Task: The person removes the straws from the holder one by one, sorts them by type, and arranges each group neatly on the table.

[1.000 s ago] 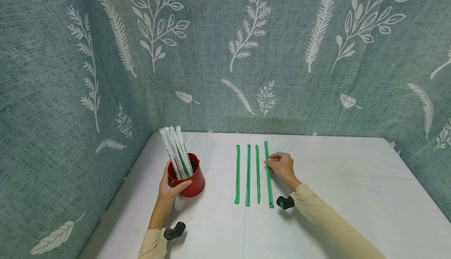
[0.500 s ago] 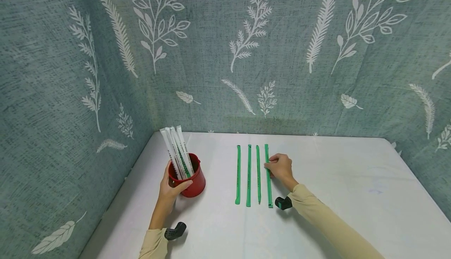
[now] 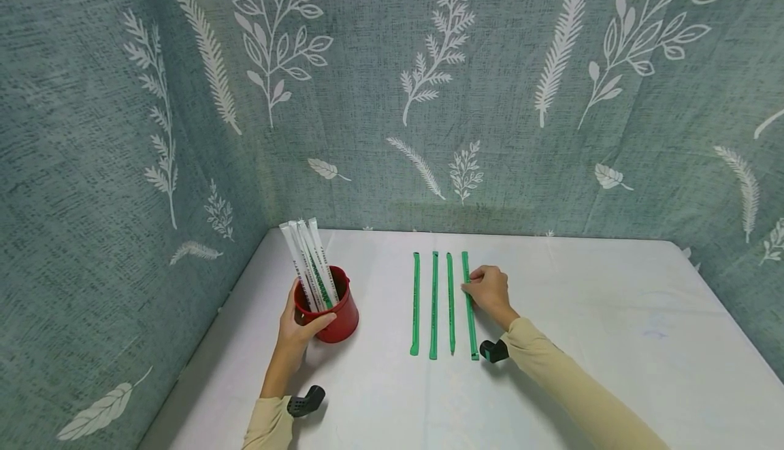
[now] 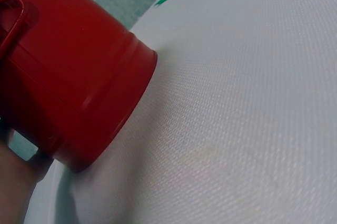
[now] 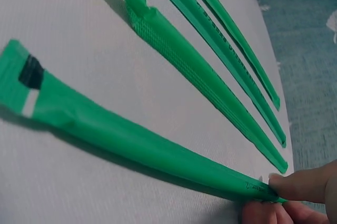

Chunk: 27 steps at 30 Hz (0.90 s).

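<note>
Right hand [image 3: 488,289] is clearly the nearer one here, fingers [image 5: 268,214] pinched on the far half of the rightmost green stick [image 3: 469,308], which runs near-to-far beside three near-parallel sticks [image 3: 434,306] on the table [image 3: 380,402], left hand [image 3: 294,329] curled round the red bucket [image 3: 341,319].

Head cam: above + behind L hand [image 3: 295,333] & R hand [image 3: 488,288], looks fwd/down; wide, farthest off, takes in both hands, worktop [image 3: 582,300] + leafy cloth [image 3: 355,96] beyond. L wrist cam [image 3: 306,402]: low, close behind L hand, faces side of red pail [image 3: 343,317]; tilted. R wrist cam [image 3: 494,351]: low, v. close behind R hand, faces fwd along green sticks [image 3: 434,314]. Overlap: head/L wrist, pail; head/R wrist, sticks; L wrist gets stick ends only, well off from L hand.
</note>
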Motion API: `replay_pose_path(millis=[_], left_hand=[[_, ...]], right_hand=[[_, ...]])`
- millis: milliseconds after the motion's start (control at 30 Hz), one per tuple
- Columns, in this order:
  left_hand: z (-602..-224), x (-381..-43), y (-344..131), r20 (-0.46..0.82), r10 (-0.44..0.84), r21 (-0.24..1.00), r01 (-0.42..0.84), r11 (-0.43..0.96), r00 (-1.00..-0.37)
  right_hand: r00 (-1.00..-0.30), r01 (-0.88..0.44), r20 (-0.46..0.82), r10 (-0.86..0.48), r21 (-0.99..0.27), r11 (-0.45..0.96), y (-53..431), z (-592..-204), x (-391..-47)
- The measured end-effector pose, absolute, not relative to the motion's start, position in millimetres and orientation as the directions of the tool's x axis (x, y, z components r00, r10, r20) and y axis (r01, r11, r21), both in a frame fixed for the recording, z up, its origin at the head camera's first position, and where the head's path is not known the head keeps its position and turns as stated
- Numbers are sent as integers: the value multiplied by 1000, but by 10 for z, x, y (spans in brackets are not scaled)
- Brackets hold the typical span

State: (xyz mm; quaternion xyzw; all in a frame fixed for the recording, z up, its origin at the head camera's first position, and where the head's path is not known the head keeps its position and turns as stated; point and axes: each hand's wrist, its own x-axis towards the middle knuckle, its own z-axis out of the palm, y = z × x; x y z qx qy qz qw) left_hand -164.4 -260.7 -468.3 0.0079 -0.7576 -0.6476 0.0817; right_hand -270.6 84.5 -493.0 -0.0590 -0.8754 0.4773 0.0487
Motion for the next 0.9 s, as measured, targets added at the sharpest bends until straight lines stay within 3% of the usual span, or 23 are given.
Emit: replay_pose_path(millis=[233,667,900], left_hand=[[-4675,-1635,-2602,123,-109,981,104,164,-986],[-4960,-1781,-2719,123,-121,983,104,154,-985],[-4867,-1730,-2698,115,-107,986,101,131,-988]], right_hand=[[-989,10,80,123,-798,602,885,-4846,-2721],[-993,-107,114,-23,-823,557,788,-4588,-2685],[-988,-152,117,-100,-849,506,681,-4442,-2644]])
